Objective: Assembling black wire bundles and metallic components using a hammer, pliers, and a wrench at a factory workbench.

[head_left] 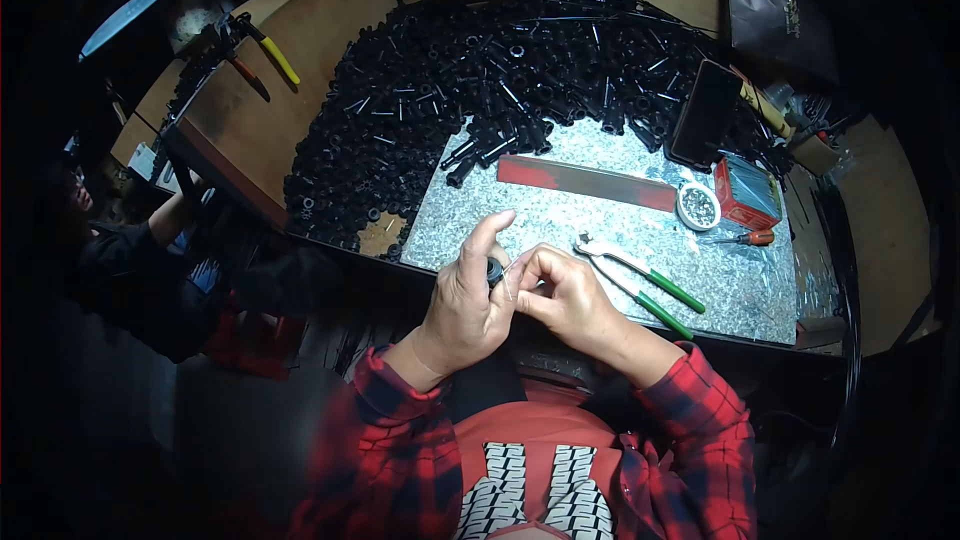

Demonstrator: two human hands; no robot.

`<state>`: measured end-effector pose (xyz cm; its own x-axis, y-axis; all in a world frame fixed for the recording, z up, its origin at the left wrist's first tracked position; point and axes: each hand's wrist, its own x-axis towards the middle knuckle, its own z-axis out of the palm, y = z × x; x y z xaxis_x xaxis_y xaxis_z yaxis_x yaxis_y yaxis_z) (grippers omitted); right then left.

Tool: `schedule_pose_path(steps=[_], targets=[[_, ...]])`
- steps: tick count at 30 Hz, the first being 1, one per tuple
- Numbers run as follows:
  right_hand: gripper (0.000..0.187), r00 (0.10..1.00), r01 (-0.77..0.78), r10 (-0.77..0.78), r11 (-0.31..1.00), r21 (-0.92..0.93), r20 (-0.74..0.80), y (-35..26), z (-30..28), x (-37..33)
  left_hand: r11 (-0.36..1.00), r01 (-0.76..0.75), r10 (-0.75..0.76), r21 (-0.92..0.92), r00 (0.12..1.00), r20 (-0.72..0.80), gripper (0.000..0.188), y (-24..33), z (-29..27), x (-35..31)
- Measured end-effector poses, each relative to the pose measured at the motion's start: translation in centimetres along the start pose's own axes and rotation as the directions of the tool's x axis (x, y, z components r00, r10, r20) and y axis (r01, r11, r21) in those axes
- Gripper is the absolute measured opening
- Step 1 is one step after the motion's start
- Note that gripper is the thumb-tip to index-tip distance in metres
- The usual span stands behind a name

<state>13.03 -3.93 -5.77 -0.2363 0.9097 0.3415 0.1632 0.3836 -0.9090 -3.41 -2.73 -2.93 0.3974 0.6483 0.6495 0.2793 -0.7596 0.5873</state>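
My left hand [462, 305] is closed around a small black cylindrical part [494, 272], its forefinger raised and bent over. Against it, my right hand [570, 305] pinches thumb and forefinger together; what sits in the pinch is too small to make out. A thin pale strand [508, 286] shows between the two hands, which meet just off the table's front edge. Right of them lie end-cutting pincers [640, 285] with green handles. Beyond the hands is a long flat bar [585, 184], grey with red on its face.
A large heap of black cylindrical parts [430, 90] covers the table's back and left. On the speckled board [450, 220], a white round tub [698, 207] of small metal bits stands beside a red box [748, 195] and an orange-handled screwdriver [745, 238]. Another person [150, 270] sits at left.
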Motion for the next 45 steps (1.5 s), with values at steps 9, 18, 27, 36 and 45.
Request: schedule_pose_path(steps=[9,18,27,36,45], targets=[[0.037,0.993,-0.041,-0.08,0.447,-0.894,-0.086,1.2,-8.7,-5.9,0.772,0.314,-0.42,-0.552,0.905,-0.073,0.009,-2.9,-0.6,-1.9],[0.026,0.995,0.004,-0.099,0.28,-0.96,-0.025,2.8,-9.4,-8.3,0.689,0.318,-0.324,-0.652,0.939,0.116,0.017,-2.7,1.6,-2.8],[0.031,0.946,-0.323,0.289,0.859,-0.397,-0.145,-2.6,-8.7,-6.0,0.753,0.427,-0.452,-0.501,0.889,0.078,0.021,-1.7,2.2,-4.1],[0.028,0.915,0.192,-0.381,0.121,-0.974,0.133,-5.1,-8.4,-4.7,0.791,0.305,-0.212,-0.531,0.95,0.23,0.092,-1.5,2.2,-4.9],[0.028,0.88,0.218,-0.41,-0.102,-0.97,0.241,-4.1,-6.6,-5.3,0.752,0.412,-0.346,-0.515,0.911,0.224,0.087,-0.9,2.5,-4.8]])
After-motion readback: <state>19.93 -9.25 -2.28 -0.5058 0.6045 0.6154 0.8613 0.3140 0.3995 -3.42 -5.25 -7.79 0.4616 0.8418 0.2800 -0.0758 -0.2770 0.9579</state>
